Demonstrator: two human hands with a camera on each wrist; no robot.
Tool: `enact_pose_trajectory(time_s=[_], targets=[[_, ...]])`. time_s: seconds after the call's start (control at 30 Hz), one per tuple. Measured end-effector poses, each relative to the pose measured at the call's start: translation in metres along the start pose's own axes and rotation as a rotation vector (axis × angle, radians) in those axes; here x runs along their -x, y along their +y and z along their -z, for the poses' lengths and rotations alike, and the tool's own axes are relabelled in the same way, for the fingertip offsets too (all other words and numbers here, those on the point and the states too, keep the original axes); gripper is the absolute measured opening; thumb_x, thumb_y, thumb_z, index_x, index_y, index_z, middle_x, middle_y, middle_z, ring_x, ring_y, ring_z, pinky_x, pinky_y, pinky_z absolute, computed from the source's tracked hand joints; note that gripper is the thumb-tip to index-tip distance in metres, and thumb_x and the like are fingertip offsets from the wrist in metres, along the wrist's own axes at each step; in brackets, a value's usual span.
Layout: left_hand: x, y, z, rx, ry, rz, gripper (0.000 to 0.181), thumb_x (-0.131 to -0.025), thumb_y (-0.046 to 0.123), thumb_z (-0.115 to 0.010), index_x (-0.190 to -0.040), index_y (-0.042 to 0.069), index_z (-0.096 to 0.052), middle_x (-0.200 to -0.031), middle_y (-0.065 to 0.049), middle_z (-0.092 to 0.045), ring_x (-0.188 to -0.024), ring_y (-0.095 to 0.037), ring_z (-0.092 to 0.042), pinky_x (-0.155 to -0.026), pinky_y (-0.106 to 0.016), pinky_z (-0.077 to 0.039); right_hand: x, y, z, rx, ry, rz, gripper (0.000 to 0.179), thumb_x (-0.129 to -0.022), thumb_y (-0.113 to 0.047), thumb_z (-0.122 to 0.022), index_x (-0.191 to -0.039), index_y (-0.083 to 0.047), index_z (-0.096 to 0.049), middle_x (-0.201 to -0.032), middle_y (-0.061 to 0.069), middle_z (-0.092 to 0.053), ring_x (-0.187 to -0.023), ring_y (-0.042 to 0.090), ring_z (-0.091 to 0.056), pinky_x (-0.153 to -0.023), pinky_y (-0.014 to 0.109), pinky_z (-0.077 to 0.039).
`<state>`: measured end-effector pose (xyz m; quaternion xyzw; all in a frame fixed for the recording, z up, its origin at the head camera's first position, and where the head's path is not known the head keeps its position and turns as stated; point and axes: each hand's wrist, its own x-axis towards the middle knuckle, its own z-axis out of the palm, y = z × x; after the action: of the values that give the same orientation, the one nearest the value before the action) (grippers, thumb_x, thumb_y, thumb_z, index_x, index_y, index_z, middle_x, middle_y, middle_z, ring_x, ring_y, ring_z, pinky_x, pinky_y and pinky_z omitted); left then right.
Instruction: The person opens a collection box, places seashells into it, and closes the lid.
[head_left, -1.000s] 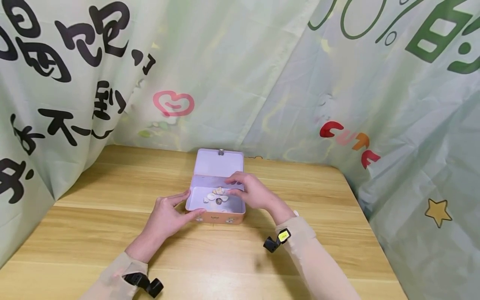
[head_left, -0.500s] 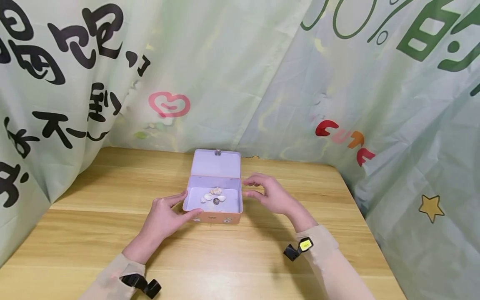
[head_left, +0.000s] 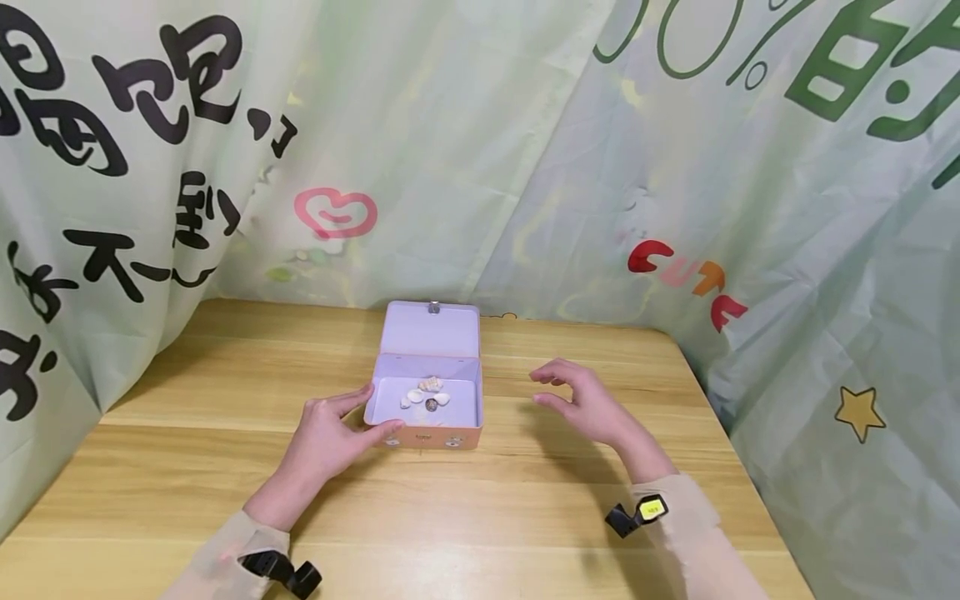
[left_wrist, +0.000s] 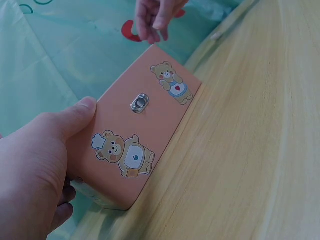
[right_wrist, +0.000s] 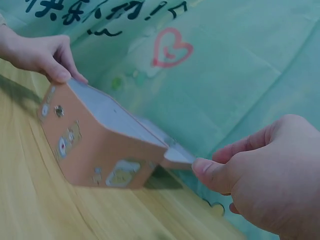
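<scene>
A small orange tin box point(head_left: 427, 438) with a lilac inside stands on the table, its hinged lid point(head_left: 430, 330) swung back. Several seashells point(head_left: 431, 385) lie together on its floor, mostly white, one small and dark. My left hand point(head_left: 327, 437) grips the box's left side, thumb over the front rim and fingers along the side wall. Bear pictures point(left_wrist: 132, 155) and a metal clasp point(left_wrist: 140, 103) show on the front in the left wrist view. Apart from the box, to its right, my right hand point(head_left: 588, 404) hovers with loosely bent fingers and holds nothing.
The box stands towards the far side of a wooden table point(head_left: 465, 517). Behind it and along both sides hangs a pale green printed curtain point(head_left: 442, 150), which meets the table's back edge. A small camera is strapped on each wrist.
My right hand has drawn back from over the shells and moved right, out past the box's edge. My left hand keeps its grip on the box, and the shells lie as before.
</scene>
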<state>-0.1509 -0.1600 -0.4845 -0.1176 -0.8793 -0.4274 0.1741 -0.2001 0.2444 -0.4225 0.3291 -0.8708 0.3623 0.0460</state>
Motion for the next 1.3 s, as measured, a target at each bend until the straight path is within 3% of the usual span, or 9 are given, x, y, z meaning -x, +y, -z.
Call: enact_pose_trajectory(time_s=[0.43, 0.93, 1.3], targets=[[0.0, -0.001, -0.001, 0.011, 0.012, -0.028, 0.086, -0.075, 0.058, -0.093, -0.128, -0.007, -0.07, -0.127, -0.018, -0.069, -0.12, -0.041, -0.066, -0.098, -0.056, -0.054, 0.039, 0.034, 0.008, 0.004, 0.01, -0.144, 0.03, -0.097, -0.002, -0.076, -0.126, 0.007, -0.07, -0.124, 0.02, -0.07, -0.114, 0.038, -0.065, -0.097, 0.061, -0.052], [-0.001, 0.0, -0.001, 0.006, 0.002, -0.005, 0.089, -0.075, 0.061, -0.091, -0.129, -0.006, -0.069, -0.129, -0.018, -0.068, -0.122, -0.042, -0.065, -0.099, -0.056, -0.053, 0.071, 0.06, 0.0, 0.054, 0.004, -0.273, 0.031, -0.095, -0.003, -0.08, -0.123, 0.004, -0.071, -0.119, 0.011, -0.072, -0.115, 0.033, -0.067, -0.104, 0.056, -0.051], [0.0, 0.002, 0.0, 0.007, 0.001, -0.015, 0.086, -0.076, 0.057, -0.093, -0.129, -0.006, -0.069, -0.128, -0.018, -0.068, -0.121, -0.042, -0.064, -0.097, -0.056, -0.055, 0.08, 0.065, -0.002, 0.093, 0.004, -0.258, 0.027, -0.092, -0.003, -0.083, -0.118, -0.001, -0.074, -0.108, 0.001, -0.069, -0.102, 0.021, -0.067, -0.094, 0.048, -0.055]])
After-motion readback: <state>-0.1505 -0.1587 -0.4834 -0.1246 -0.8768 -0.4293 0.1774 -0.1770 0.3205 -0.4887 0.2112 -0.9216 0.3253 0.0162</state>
